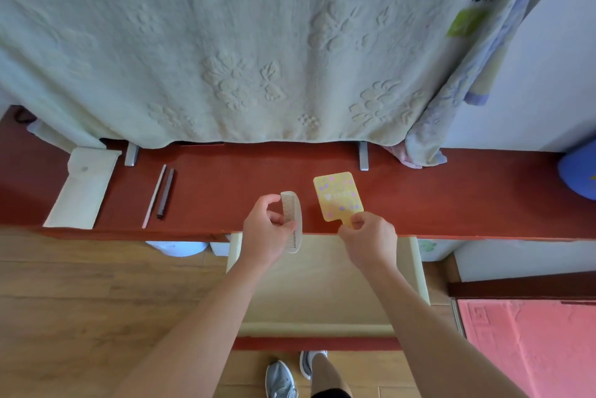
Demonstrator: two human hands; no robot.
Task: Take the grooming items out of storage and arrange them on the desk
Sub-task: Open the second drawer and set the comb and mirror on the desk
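My left hand (pixel 265 230) holds a pale fine-toothed comb (pixel 293 220) over the front edge of the red-brown desk (pixel 225 181). My right hand (pixel 371 239) pinches the short handle of a yellow hand mirror (pixel 337 196) dotted with pink and purple; the mirror lies flat on the desk. Below my hands a cream drawer (pixel 416 265) stands pulled out, and the part of its inside that I can see is bare. At the desk's left lie a cream snap pouch (pixel 82 188), a thin white stick (pixel 154 196) and a dark pencil-like stick (pixel 165 192).
A pale green embossed cloth (pixel 225 42) hangs over the back of the desk, covering something on two metal feet (pixel 363 155). A blue object (pixel 579 171) sits at the desk's right end. Wooden floor lies to the left, a pink mat (pixel 529 349) to the right.
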